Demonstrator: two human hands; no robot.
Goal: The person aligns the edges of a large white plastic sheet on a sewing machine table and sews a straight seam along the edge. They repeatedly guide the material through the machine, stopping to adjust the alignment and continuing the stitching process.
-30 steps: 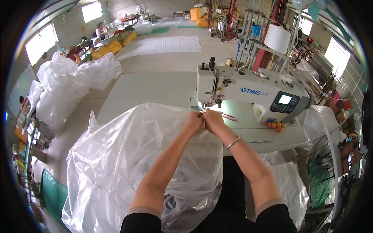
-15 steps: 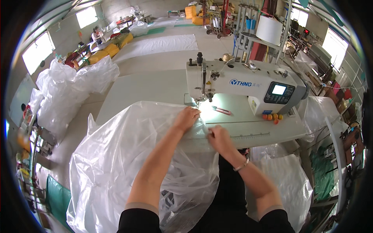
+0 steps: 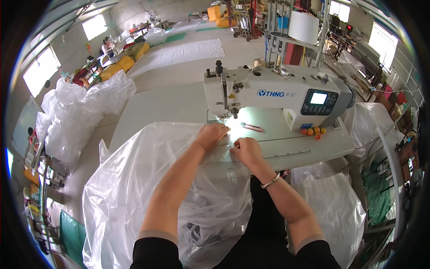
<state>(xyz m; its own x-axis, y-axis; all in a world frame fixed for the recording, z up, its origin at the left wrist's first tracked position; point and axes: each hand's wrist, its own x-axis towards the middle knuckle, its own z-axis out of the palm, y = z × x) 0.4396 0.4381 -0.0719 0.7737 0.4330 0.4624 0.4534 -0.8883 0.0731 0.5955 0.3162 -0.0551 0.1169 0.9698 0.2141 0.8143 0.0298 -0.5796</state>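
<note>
Both hands sit just in front of the white sewing machine [image 3: 277, 96]. The left hand [image 3: 211, 134] lies curled on a big clear plastic bag [image 3: 148, 188], pressing its edge onto the table [image 3: 170, 105] below the machine's needle. The right hand [image 3: 245, 151], a bangle [image 3: 270, 180] at its wrist, pinches the same edge beside it. The bag billows away from the machine over the table's near edge.

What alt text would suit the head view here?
Both hands, left hand and right hand, press the edge of a large clear plastic bag flat on a table, just in front of a white sewing machine. More filled plastic bags are piled to the left.
</note>
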